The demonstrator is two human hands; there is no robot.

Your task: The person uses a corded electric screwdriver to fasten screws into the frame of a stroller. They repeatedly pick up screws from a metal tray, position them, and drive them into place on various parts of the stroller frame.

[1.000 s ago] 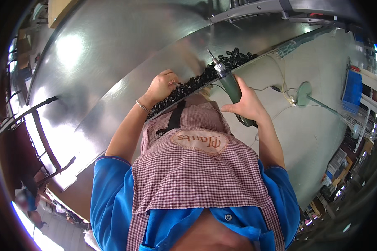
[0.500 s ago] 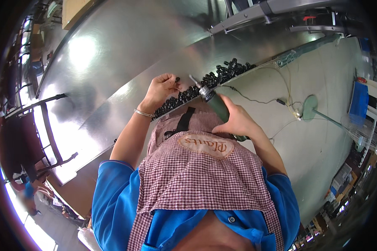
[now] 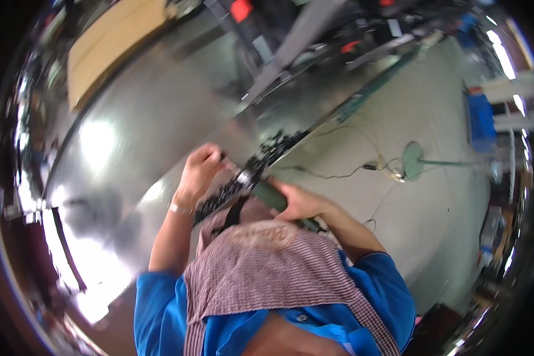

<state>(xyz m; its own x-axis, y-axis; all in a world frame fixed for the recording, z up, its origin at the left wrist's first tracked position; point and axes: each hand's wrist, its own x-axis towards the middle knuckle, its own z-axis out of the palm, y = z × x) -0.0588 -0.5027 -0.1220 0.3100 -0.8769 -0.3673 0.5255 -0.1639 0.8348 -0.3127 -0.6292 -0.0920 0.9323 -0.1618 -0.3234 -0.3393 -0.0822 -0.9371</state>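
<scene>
My left hand, with a bracelet at the wrist, pinches a small black part above the metal table. My right hand is wrapped round a dark green electric screwdriver. The tool's silver nose points up and left toward the part in my left fingers. Its tip is close to that part; blur hides whether they touch. Beneath both hands, along the table's near edge, lies a long heap of small black parts.
The shiny metal table stretches to the far left, with a tan box at its far edge. Dark metal frame bars stand at the far side. A thin cable and a round green stand base are on the floor at right.
The whole view has swung, shifting the scene down and left. The screwdriver's tip has come nearer to the black part in my left fingers. Both hands keep their holds.
</scene>
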